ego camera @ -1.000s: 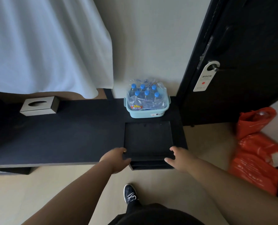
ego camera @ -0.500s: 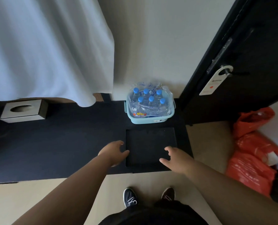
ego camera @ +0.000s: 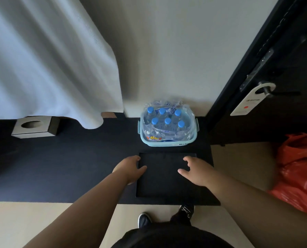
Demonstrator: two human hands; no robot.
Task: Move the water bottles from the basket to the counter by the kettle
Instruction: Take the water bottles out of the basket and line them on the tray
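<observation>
A light blue basket point(ego camera: 167, 143) stands at the back right of the black counter point(ego camera: 77, 163), against the wall. In it sit several clear water bottles point(ego camera: 167, 125) with blue caps, still in torn plastic wrap. In front of the basket lies a black square tray point(ego camera: 165, 179) set flush in the counter. My left hand point(ego camera: 129, 169) hovers over the tray's left edge with fingers apart. Over the tray's right side is my right hand point(ego camera: 195, 170), also spread. Both hands are short of the basket and hold nothing. No kettle is in view.
A silver tissue box point(ego camera: 35, 127) sits at the counter's back left under a hanging white curtain point(ego camera: 47, 59). A dark door point(ego camera: 274, 77) with a hanger tag point(ego camera: 251, 99) stands at the right. Orange plastic bags point(ego camera: 299, 174) lie on the floor at the right.
The tray stuck out over the counter's front edge between my hands; now it lies flush. Both hands have let go and moved forward over it toward the basket.
</observation>
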